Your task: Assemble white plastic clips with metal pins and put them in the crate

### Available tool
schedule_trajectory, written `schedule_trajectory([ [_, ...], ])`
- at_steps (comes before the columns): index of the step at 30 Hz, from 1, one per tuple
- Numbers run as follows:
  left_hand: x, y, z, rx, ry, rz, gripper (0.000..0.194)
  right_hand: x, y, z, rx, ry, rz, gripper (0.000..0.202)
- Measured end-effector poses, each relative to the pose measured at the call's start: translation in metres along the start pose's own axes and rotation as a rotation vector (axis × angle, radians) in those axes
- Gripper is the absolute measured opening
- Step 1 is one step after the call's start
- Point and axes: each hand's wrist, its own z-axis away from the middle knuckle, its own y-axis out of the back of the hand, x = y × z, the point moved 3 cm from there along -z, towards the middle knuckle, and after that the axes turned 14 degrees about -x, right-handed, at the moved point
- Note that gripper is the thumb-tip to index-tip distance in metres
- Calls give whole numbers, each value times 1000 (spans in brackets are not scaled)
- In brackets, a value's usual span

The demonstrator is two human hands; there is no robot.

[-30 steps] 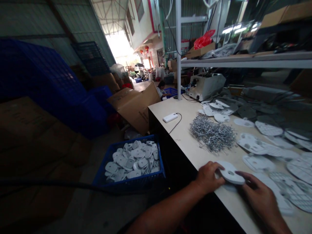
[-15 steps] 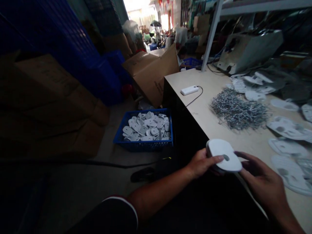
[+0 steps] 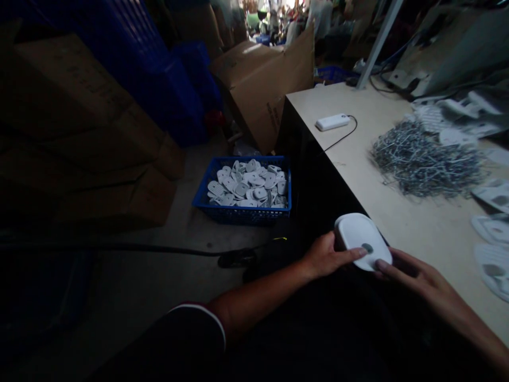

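A white rounded plastic piece (image 3: 360,233) with a grey round spot sits between my two hands, beside the table edge. My left hand (image 3: 324,257) grips its left side, thumb lying across the top near the spot. From the right, my right hand (image 3: 409,273) closes on the lower right edge, its thumb pressing on top and the fingers mostly hidden underneath. On the table lies a heap of thin metal pins (image 3: 429,159). More flat white pieces (image 3: 493,262) with grey spots lie along the right side.
A blue basket (image 3: 242,213) full of similar white pieces stands on the floor left of the table (image 3: 353,164). Behind it leans an open cardboard box (image 3: 262,90). A white power bank (image 3: 332,122) with a cable lies near the table's far corner. Stacked cartons (image 3: 99,132) fill the left.
My right hand has moved in and its thumb now presses on the white piece, which has turned slightly. The view has tipped downward and a little to the left.
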Motion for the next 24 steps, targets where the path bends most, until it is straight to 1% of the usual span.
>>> schedule_trajectory([
  [2, -5, 2, 5, -31, 34, 66, 73, 0, -3, 2, 16, -16, 63, 75],
  [5, -17, 6, 9, -39, 127, 170, 81, 1, -9, 0, 74, 7, 115, 77],
  [7, -25, 8, 12, -49, 170, 244, 82, 1, -14, -3, 93, 6, 176, 74],
  [10, -29, 10, 14, -33, 160, 315, 73, -5, -16, -10, 89, -7, 224, 72],
  [12, -23, 17, 14, 30, 118, 350, 67, -12, -12, -12, 91, 7, 193, 81],
  [14, -8, 35, 13, 147, 47, 405, 61, -19, -5, -11, 99, 5, 166, 90],
  [15, 3, 48, 13, 229, -9, 443, 58, -22, 0, -9, 110, 3, 159, 92],
  [17, 31, 84, 13, 410, -154, 534, 56, -27, 9, -4, 150, 18, 141, 91],
  [18, 46, 104, 14, 515, -264, 593, 59, -29, 12, -1, 169, 32, 126, 91],
  [20, 69, 140, 16, 632, -473, 720, 76, -31, 14, 5, 200, 41, 91, 94],
  [21, 76, 154, 17, 688, -531, 759, 81, -31, 13, 7, 209, 30, 76, 96],
  [22, 77, 163, 18, 726, -549, 785, 83, -30, 11, 9, 212, 11, 59, 97],
  [23, 75, 167, 17, 746, -539, 802, 83, -29, 9, 10, 217, -8, 39, 96],
  [24, 69, 166, 16, 744, -507, 806, 81, -27, 7, 10, 224, -22, 19, 94],
])
